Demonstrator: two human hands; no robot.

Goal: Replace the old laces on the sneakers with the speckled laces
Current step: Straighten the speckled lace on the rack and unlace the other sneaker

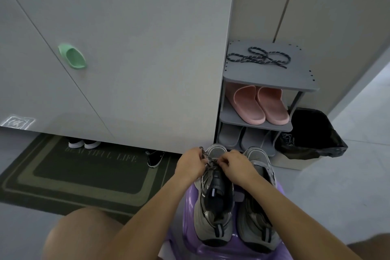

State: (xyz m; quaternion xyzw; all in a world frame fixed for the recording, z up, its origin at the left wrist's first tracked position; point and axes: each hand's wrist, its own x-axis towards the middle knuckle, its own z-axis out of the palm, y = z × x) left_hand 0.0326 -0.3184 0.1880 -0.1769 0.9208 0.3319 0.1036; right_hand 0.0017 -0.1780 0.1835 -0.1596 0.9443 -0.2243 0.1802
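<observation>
Two grey sneakers stand side by side on a purple stool (190, 236), toes pointing away from me. On the left sneaker (213, 202) a speckled lace (207, 159) runs across the front eyelets. My left hand (191, 163) pinches one end of that lace and my right hand (231, 164) pinches the other, both over the shoe's front. My right forearm crosses the right sneaker (256, 219). A second speckled lace (258, 58) lies coiled on top of the grey shoe rack (270, 82).
The rack holds pink slippers (260, 104) and grey slippers (242, 138). A bin with a black bag (310, 135) stands to its right, an old lace hanging at its rim. A dark doormat (84, 169) lies left, below white cabinet doors.
</observation>
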